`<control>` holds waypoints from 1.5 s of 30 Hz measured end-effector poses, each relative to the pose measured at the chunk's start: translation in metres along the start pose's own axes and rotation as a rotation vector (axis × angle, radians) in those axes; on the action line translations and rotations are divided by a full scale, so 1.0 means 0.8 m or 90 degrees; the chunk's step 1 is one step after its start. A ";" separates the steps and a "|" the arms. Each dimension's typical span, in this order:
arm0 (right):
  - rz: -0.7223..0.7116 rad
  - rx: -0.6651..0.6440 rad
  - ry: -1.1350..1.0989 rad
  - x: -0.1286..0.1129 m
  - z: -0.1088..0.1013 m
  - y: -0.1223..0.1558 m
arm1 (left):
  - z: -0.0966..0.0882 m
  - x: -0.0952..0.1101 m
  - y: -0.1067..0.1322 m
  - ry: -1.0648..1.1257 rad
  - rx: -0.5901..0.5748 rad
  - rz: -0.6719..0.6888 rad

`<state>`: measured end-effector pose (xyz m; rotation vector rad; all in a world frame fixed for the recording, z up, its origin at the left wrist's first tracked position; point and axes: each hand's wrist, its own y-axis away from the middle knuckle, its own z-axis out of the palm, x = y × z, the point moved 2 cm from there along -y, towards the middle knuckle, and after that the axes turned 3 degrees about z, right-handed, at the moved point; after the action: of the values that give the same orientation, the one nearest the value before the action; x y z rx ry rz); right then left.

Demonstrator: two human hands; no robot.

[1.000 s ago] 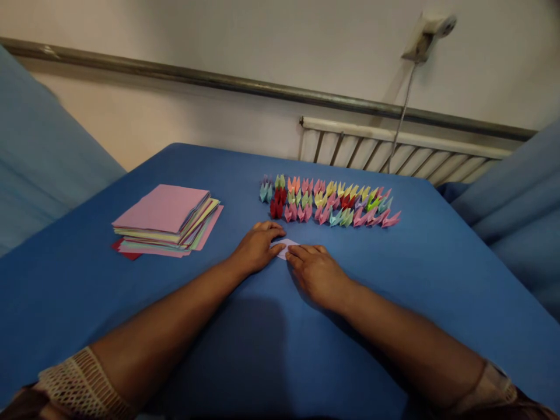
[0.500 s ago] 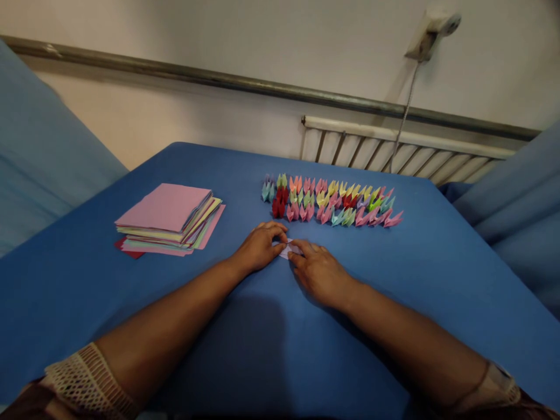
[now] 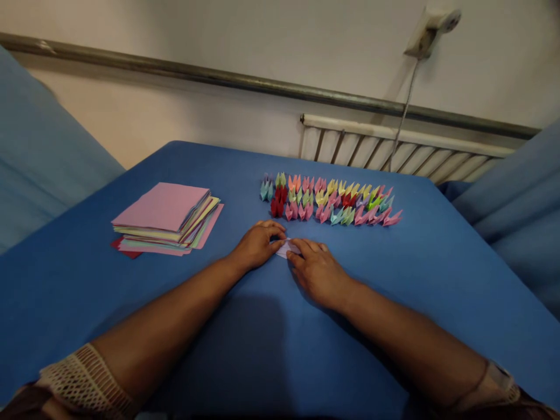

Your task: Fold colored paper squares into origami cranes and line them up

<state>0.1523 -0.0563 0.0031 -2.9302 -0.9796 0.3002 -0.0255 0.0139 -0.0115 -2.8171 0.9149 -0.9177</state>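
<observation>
- Head view: folded lilac paper (image 3: 283, 251) on blue-covered counter (image 3: 394, 280), between both hands, near side of origami cranes (image 3: 324, 198).
- Left hand (image 3: 261, 244): fingers half curled, thumb and fingertips at paper's left end; can't tell if pinching.
- Right hand (image 3: 317, 269): fingers loosely bent, tips on paper's right part; firm hold unclear.
- Colored paper stack (image 3: 161, 207) left, pink sheet on top.

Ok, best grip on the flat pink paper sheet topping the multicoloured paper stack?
I'd pinch the pink sheet by its near edge, coming from the near side: it lies flat, that edge raised by the multicoloured stack, while other sheets splay out past its right edge.
</observation>
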 end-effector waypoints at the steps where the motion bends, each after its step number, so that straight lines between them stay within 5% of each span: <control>1: 0.002 0.000 0.000 0.000 0.001 0.000 | 0.001 0.001 -0.001 0.002 0.002 -0.002; 22: -0.004 0.002 -0.001 0.000 -0.005 0.000 | -0.007 0.008 0.002 0.005 -0.031 0.052; 33: -0.023 -0.004 0.017 0.001 0.002 0.001 | -0.021 -0.002 0.002 0.043 -0.006 -0.023; 38: 0.003 -0.006 0.031 0.003 0.003 0.002 | -0.017 0.001 0.002 -0.052 0.006 -0.053; 45: 0.008 -0.005 0.035 0.002 0.006 0.003 | -0.009 0.019 0.011 -0.094 -0.071 0.121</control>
<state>0.1539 -0.0571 -0.0018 -2.9361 -0.9570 0.2163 -0.0240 -0.0008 0.0003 -2.7794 1.2208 -0.6464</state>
